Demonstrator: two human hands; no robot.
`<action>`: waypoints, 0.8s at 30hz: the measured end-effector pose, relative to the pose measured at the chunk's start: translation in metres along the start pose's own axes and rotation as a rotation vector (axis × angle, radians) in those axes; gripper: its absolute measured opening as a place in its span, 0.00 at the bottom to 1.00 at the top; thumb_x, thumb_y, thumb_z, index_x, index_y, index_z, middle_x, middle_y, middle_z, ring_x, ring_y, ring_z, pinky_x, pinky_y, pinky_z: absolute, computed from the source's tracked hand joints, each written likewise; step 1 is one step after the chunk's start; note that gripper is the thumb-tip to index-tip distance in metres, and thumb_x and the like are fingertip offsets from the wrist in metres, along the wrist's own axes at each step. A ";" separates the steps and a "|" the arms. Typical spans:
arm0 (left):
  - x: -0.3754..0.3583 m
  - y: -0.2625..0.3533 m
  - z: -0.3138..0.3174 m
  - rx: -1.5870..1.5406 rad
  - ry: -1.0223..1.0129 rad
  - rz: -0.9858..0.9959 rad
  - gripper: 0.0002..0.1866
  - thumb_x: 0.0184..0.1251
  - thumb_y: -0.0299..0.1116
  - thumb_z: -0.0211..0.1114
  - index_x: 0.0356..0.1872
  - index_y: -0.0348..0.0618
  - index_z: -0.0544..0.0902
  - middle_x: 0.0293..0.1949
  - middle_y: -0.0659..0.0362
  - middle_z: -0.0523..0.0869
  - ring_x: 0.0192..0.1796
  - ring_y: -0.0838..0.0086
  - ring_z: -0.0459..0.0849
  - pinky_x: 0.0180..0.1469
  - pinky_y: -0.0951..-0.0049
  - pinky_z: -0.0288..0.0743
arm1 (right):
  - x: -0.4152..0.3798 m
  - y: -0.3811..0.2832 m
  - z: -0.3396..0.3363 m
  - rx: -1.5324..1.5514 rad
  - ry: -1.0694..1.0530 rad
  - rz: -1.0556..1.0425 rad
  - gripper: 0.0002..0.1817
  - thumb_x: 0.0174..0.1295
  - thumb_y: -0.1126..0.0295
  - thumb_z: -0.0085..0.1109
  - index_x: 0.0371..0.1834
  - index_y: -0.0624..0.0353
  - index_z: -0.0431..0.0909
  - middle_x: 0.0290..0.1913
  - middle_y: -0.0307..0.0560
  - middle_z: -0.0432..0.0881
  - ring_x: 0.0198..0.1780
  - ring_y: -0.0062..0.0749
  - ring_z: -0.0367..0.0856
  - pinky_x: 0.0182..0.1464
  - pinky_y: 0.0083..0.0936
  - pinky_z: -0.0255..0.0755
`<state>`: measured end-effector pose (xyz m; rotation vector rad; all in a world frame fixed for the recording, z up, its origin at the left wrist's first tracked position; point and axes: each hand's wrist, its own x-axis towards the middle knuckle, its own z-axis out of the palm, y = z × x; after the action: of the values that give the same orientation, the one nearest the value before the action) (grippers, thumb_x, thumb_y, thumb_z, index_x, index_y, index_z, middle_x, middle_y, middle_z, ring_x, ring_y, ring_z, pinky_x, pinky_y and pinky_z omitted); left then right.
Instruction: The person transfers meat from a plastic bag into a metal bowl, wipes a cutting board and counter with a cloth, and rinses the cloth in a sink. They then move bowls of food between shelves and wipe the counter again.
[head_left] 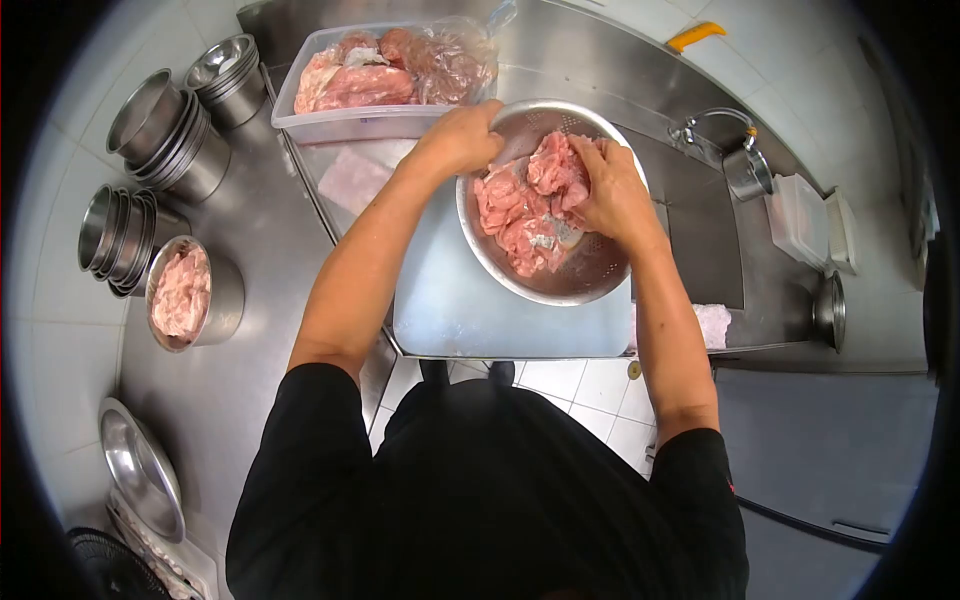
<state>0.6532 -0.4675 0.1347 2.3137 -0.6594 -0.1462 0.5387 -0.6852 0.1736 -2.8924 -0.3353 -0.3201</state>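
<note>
A metal colander (592, 276) with pieces of raw meat (505, 205) in it is over a pale cutting board (440, 300). My left hand (466, 140) grips the colander's upper left rim, fingers curled over the edge. Inside the bowl, my right hand (612, 195) is closed on a piece of raw meat, lifted against the other pieces. Its fingertips are partly hidden by the meat. Just beyond my left hand stands a plastic tub (345, 127) of larger raw meat pieces, some in a clear bag (450, 65).
Left on the steel counter (270, 400) are a metal pot of cut meat (183, 295), stacked metal pots (190, 150) and a tilted metal basin (140, 465). A sink (705, 240) lies to the right. A yellow-handled tool (697, 37) is at the back wall, and pink-white cloths flank the board.
</note>
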 end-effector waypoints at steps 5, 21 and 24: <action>-0.006 -0.005 -0.001 -0.192 0.094 0.012 0.30 0.58 0.46 0.64 0.62 0.48 0.76 0.48 0.44 0.85 0.51 0.55 0.84 0.55 0.61 0.75 | 0.002 0.023 0.002 0.056 -0.013 -0.027 0.38 0.47 0.71 0.69 0.67 0.57 0.69 0.66 0.63 0.69 0.65 0.58 0.68 0.67 0.40 0.65; 0.051 -0.178 -0.087 0.481 0.257 -0.412 0.24 0.56 0.40 0.67 0.56 0.48 0.77 0.51 0.47 0.84 0.57 0.54 0.81 0.58 0.57 0.75 | -0.041 0.004 0.021 0.004 -0.014 0.014 0.40 0.49 0.75 0.67 0.70 0.49 0.66 0.71 0.68 0.61 0.70 0.58 0.63 0.70 0.40 0.62; 0.046 -0.178 -0.095 0.319 0.333 -0.307 0.23 0.55 0.40 0.68 0.54 0.49 0.79 0.47 0.48 0.86 0.55 0.55 0.83 0.56 0.58 0.75 | -0.037 -0.003 0.011 0.037 -0.098 0.087 0.39 0.50 0.72 0.69 0.70 0.49 0.67 0.72 0.66 0.60 0.72 0.58 0.61 0.72 0.40 0.59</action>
<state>0.7944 -0.3236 0.0891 2.6506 -0.1650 0.2162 0.5048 -0.6872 0.1552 -2.8817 -0.2279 -0.1561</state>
